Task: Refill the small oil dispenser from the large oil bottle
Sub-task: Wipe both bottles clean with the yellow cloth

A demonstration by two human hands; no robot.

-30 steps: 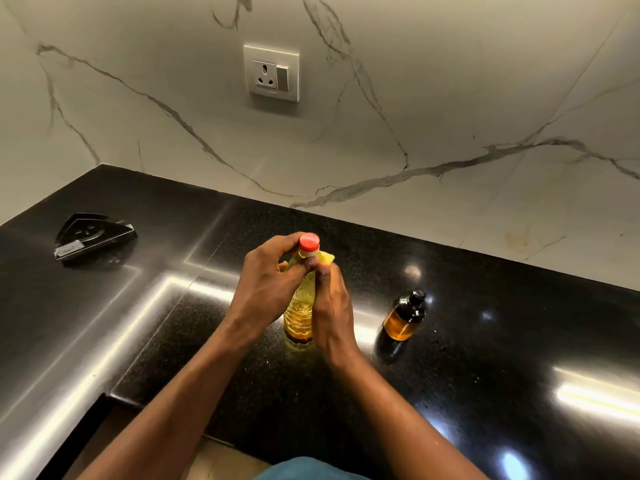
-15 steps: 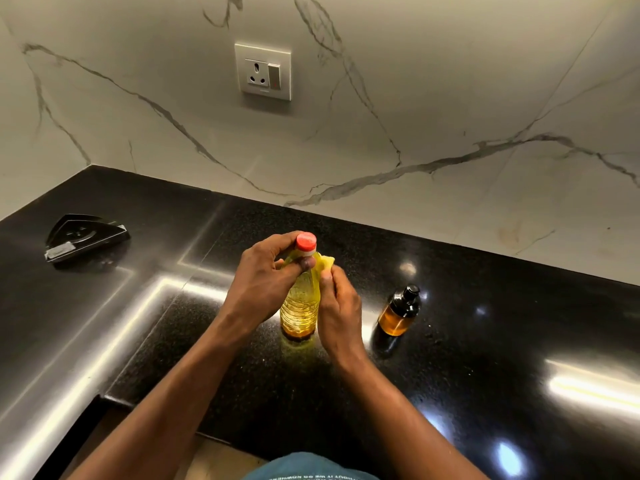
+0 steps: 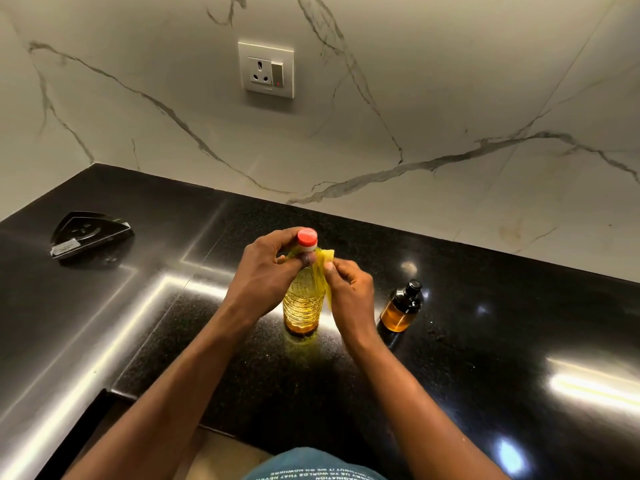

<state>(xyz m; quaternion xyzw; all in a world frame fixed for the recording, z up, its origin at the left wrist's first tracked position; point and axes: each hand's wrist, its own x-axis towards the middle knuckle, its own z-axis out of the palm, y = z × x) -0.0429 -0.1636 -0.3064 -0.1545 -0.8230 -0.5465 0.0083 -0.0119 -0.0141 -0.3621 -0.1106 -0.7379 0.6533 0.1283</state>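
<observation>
The large oil bottle (image 3: 302, 303), clear plastic with yellow oil and a red cap (image 3: 307, 236), stands upright on the black countertop (image 3: 450, 358). My left hand (image 3: 266, 271) grips its neck just below the cap. My right hand (image 3: 349, 289) pinches a loose yellow strip of wrapper (image 3: 326, 261) that hangs from the neck down the bottle's right side. The small oil dispenser (image 3: 401, 306), amber glass with a black top and some oil inside, stands to the right of my right hand, apart from it.
A black wedge-shaped holder (image 3: 88, 233) lies at the far left of the counter. A wall socket (image 3: 266, 70) sits in the marble backsplash above. The counter's front edge runs near my body, with a step at the lower left.
My right hand has slid from the bottle's side and now pulls the yellow strip away to the right. The left hand keeps its grip on the neck. The view has shifted slightly.
</observation>
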